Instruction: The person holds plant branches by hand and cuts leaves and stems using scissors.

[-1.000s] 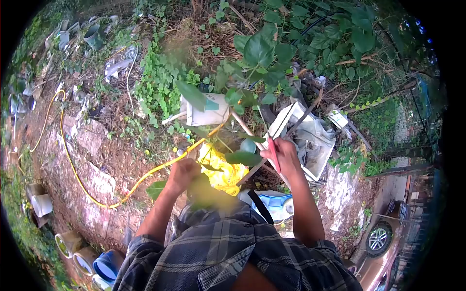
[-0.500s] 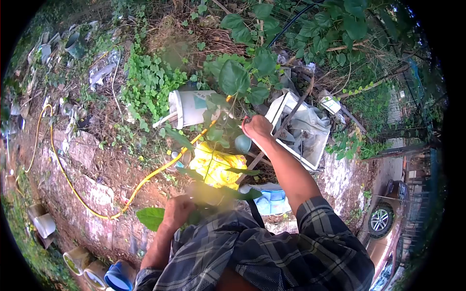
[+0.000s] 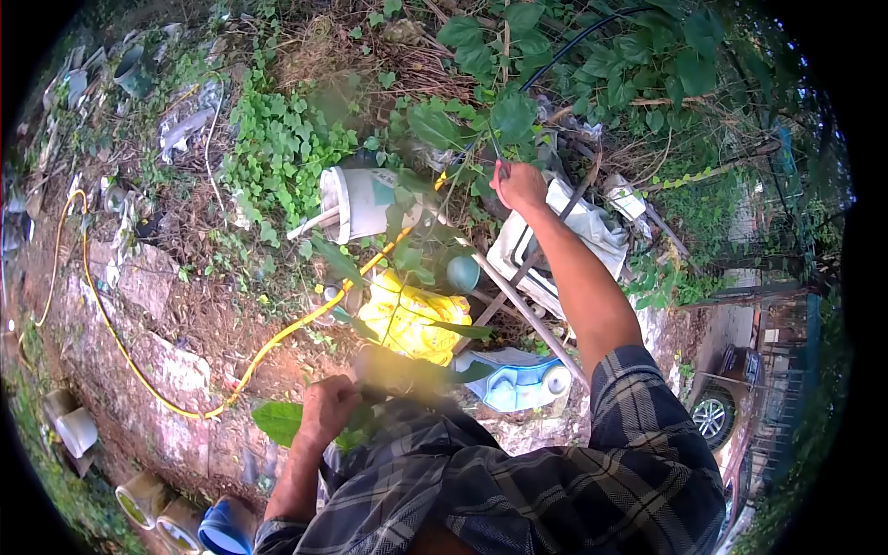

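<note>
Tool (image 3: 499, 183), red-handled, in right hand (image 3: 522, 189), near green leaves (image 3: 514, 113).
Right hand: fingers wrapped around the handle, leaves just beyond it. Left hand (image 3: 328, 408): nearer the body, fingers curled; whether they grip a stem, cannot tell; large leaf (image 3: 277, 422) just beside its outer side. Yellow bag (image 3: 416, 319): between the hands, ahead of the left. White bucket (image 3: 368, 205): on its side, left of the right hand.
</note>
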A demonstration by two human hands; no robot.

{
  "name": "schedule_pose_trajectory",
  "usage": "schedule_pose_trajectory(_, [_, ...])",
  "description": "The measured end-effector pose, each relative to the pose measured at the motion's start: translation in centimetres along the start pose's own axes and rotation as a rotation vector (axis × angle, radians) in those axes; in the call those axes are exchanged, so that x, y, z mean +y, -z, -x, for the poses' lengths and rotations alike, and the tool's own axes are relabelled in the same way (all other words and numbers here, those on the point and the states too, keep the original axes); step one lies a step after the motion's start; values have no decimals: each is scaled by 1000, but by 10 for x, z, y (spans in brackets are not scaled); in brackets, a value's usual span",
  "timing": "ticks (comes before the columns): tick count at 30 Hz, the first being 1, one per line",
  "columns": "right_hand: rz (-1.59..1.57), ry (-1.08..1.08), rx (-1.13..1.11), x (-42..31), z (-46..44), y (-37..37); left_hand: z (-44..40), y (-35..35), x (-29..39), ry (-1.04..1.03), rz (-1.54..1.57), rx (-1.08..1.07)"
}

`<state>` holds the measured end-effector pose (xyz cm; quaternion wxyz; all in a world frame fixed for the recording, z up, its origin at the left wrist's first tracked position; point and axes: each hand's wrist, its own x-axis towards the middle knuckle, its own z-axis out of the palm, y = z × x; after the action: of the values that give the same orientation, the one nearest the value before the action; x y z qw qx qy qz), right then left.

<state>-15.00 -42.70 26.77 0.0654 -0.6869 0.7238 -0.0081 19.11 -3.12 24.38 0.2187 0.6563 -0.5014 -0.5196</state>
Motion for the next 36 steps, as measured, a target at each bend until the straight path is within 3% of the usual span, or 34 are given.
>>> schedule_pose_trajectory(8, [334,321,-391,-17,65,4,2,-14,16,-115,-157,35])
schedule_pose_trajectory(12, [532,557,-306,-13,47,-17,11,-32,42,-142,-226,67])
schedule_pose_trajectory(15, [439,709,-237,-13,39,-17,17,-54,33,-210,-262,149])
schedule_pose_trajectory(16, [446,656,-331,-19,35,-14,17,-56,32,-168,-220,157])
schedule_pose_trajectory(19, [-132,196,-456,-13,35,12,18,-56,32,-70,-110,173])
schedule_pose_trajectory(20, [-167,202,-263,14,22,-25,18,-52,34,-47,-82,191])
schedule_pose_trajectory(23, [-1040,-234,-539,65,33,-76,18,-46,39,-17,-54,248])
schedule_pose_trajectory(26, [-1626,-474,-963,62,89,-65,20,-46,37,0,-62,242])
schedule_pose_trajectory(29, [-1790,-672,-1106,40,113,-91,24,-50,33,4,-78,228])
schedule_pose_trajectory(31, [-1884,-535,-1280,30,109,-101,24,-52,38,-14,-108,215])
schedule_pose_trajectory(32, [-1859,-724,-1106,18,106,-108,26,-53,41,-6,-108,209])
schedule_pose_trajectory(36, [-2058,-700,-1119,11,90,-119,27,-58,32,-1,-92,204])
